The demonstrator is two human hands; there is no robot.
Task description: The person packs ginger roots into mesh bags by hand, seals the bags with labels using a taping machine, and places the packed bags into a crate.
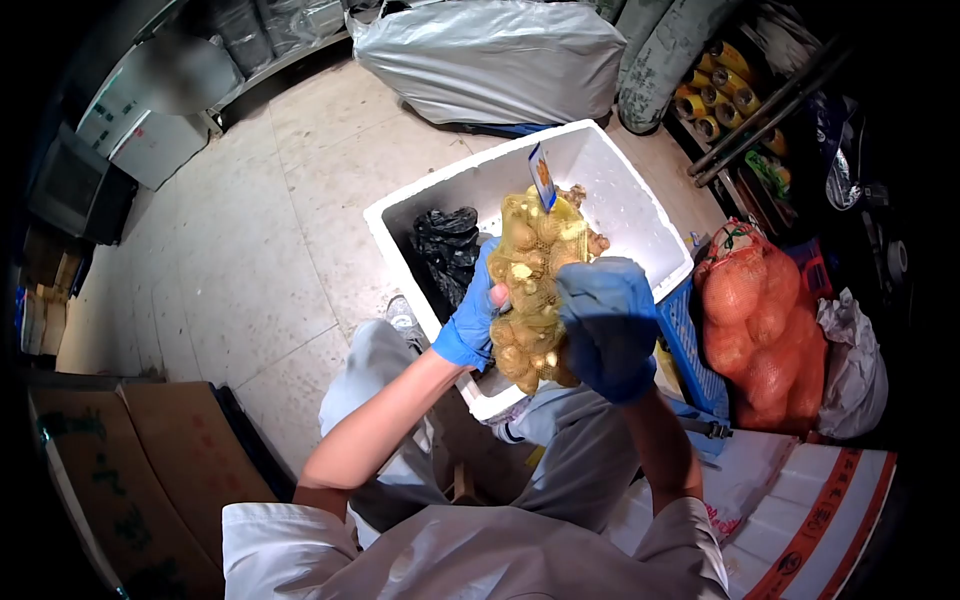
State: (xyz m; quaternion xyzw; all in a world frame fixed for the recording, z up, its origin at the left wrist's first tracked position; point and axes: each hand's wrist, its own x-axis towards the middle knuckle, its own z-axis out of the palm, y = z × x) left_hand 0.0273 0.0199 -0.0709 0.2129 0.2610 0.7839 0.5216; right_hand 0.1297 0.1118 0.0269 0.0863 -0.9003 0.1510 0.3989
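Note:
My left hand (pixel 474 318), in a blue glove with a tear at the thumb tip, is closed round the left side of a yellow net bag (pixel 535 260) of knobbly, ginger-like roots. A small blue and white label (pixel 542 177) stands up at the bag's top end. In front of the bag's right side is my right hand (pixel 608 325), also blue-gloved. Its fingers are curled in, and what they hold, if anything, is hidden. Below both hands is a white foam box (pixel 640 215). Inside it, a crumpled black plastic bag (pixel 446 240) lies at the left.
An orange net sack (pixel 765 320) of large round produce stands at the right, beside a blue crate (pixel 695 350). Cardboard boxes (pixel 150 460) are at lower left. Behind the foam box is a grey-covered bundle (pixel 490 60). Pale tiled floor (pixel 250 230) lies to the left.

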